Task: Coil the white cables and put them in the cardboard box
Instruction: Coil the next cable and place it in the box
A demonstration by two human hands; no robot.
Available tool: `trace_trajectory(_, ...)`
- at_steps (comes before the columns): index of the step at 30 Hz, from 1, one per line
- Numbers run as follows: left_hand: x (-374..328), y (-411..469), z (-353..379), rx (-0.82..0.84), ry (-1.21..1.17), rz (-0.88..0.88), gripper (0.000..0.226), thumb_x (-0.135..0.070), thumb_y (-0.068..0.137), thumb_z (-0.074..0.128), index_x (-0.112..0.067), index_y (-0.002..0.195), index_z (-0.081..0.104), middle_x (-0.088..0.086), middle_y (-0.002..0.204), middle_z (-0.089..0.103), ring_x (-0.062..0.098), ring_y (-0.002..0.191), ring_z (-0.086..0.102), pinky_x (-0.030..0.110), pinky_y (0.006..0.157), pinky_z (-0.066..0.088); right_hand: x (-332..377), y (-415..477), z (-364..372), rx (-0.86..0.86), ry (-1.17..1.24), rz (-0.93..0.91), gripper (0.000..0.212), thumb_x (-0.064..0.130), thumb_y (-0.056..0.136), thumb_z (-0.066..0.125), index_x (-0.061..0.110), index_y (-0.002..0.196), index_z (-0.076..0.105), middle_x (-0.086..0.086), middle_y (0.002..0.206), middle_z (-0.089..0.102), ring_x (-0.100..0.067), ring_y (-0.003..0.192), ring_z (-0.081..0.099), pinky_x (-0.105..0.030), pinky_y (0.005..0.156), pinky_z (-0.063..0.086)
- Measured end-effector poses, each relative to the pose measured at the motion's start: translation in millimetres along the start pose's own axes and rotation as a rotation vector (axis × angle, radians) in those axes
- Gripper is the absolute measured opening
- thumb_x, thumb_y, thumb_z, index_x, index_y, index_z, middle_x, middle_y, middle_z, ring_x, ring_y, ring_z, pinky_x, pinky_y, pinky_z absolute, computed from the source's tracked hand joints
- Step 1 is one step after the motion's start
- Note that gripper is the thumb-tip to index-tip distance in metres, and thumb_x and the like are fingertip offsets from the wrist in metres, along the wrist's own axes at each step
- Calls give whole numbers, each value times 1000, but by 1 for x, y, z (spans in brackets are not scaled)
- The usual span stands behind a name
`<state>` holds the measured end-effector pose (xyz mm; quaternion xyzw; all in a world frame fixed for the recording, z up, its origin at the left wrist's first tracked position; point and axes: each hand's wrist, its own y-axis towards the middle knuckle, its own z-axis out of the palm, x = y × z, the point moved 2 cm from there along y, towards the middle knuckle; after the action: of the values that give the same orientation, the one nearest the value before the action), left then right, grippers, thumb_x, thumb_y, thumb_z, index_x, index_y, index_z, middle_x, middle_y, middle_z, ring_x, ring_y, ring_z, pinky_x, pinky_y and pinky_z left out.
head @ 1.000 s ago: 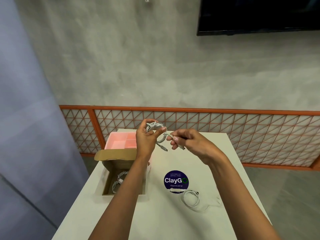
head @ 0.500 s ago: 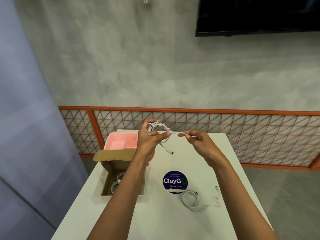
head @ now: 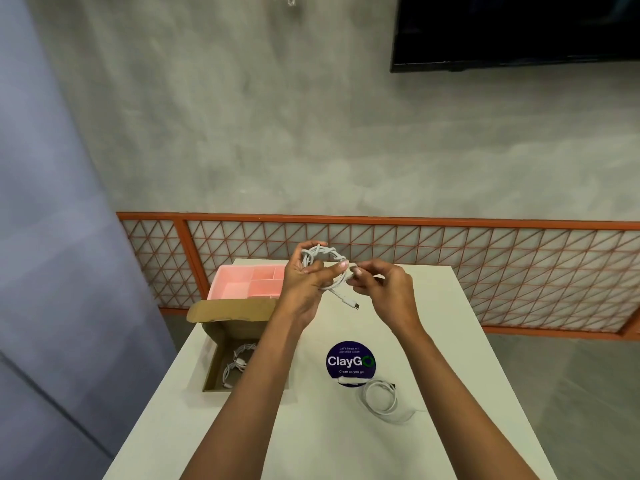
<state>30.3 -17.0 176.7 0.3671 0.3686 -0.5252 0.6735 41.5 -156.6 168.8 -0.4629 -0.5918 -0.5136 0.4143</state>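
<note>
Now left hand [head: 304,285] grips coiled cable [head: 320,258]; right hand [head: 388,292] pinches its end

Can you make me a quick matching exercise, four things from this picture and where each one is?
Things:
1. coiled cable
2. loose cable
3. pink tray
4. round sticker

Places:
A. behind the cardboard box
B. flat on the table, mid-way
C. held in both hands
D. on the table, near side of the sticker

Pairs: 1-C, 2-D, 3-A, 4-B
</note>
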Motion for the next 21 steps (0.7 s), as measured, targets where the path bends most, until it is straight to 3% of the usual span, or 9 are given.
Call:
trace_trajectory(3, 2, -7, 7, -12, -43, -42, 18, -1, 88, 60, -15, 97, 53, 7, 85, 62, 8, 58, 56, 14, 45, 42, -4, -2, 7, -24, 209, 106, 12, 6, 92, 58, 1, 97, 68, -15, 88, 72, -22, 76, 73, -20, 67, 57)
trace_trajectory(6, 4, -8, 6, -35, -1, -9, 4, -12, 95, 53, -16, 97, 53, 5, 83, 60, 3, 49, 41, 14, 43, 36, -9, -2, 12, -8, 399, 192, 14, 5, 93, 56, -1, 100, 67, -22, 93, 71, -31, 83, 72, -31, 78, 59)
trace_trajectory(9, 6, -8, 4, -71, 264, 105, 7, -25, 96, 53, -22, 102, 54, 6, 97, 67, 7, 69, 61, 18, 56, 47, -12, -1, 14, -19, 502, 262, 19, 7, 93, 56, -3, 105, 66, -20, 95, 72, -28, 85, 72, -29, 78, 59)
trace_trajectory(11, 6, -9, 4, -110, 395, 182, 12, -29, 97, 51, -22, 107, 53, 2, 101, 68, 9, 82, 64, 18, 64, 50, -13, -2, 15, -30, 485, 282, 19, 10, 93, 57, 1, 106, 67, -16, 95, 73, -22, 84, 72, -29, 77, 59)
trace_trajectory(14, 4, -11, 6, -138, 519, 257, 17, -29, 99, 47, -19, 111, 50, -4, 99, 65, 7, 87, 64, 17, 70, 52, -13, -3, 17, -16, 435, 306, 18, 14, 94, 56, 7, 105, 69, -7, 91, 74, -12, 82, 71, -25, 75, 54)
trace_trajectory(18, 7, -11, 9, -140, 556, 218, 15, -33, 100, 42, -24, 111, 46, -2, 104, 60, 6, 89, 62, 10, 64, 49, -12, -3, 18, 47, 450, 376, 16, 15, 96, 51, 14, 98, 67, -2, 86, 71, -7, 80, 68, -25, 70, 42)
trace_trajectory(21, 11, -9, 4, -141, 534, 133, 10, -37, 99, 42, -31, 107, 45, 7, 117, 47, 14, 98, 59, 20, 72, 53, -11, -1, 17, 71, 456, 406, 16, 12, 97, 50, 15, 92, 65, 1, 76, 68, -5, 72, 65, -25, 66, 36)
